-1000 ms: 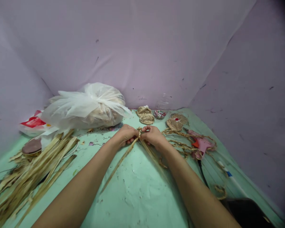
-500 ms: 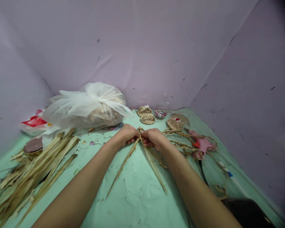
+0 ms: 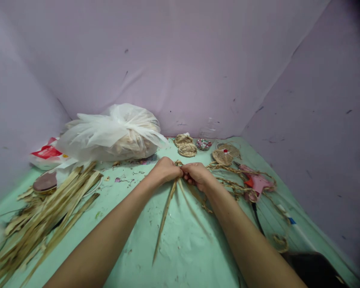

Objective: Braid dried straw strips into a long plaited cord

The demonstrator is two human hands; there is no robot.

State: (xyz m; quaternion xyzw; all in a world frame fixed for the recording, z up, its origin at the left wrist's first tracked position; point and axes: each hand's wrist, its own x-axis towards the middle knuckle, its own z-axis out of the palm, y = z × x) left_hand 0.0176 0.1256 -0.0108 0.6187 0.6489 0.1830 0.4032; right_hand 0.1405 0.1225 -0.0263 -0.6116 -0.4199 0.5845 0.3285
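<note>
My left hand [image 3: 167, 169] and my right hand [image 3: 195, 173] meet over the middle of the table, both closed on a braid of dried fibre strips. Two loose strips [image 3: 163, 218] hang toward me from between the hands, the right one blurred. A small knotted part of the braid [image 3: 178, 163] shows just beyond the fingers. More braided cord [image 3: 228, 183] lies to the right, partly behind my right hand and forearm. The fingertips of my left hand are mostly hidden.
Left: dried strips [image 3: 51, 216], a round dark-topped object [image 3: 45, 182], a white plastic bag [image 3: 114, 136]. Back: woven coils [image 3: 187, 150], beads in a clear container [image 3: 203, 144], a woven flower-like piece [image 3: 225, 154]. Right: pink glue gun [image 3: 259, 185], dark object [image 3: 315, 269].
My left hand has turned and moved slightly right, closer to my right hand. The left hanging strip has swung toward the middle, and the strips are nearer together at the top.
</note>
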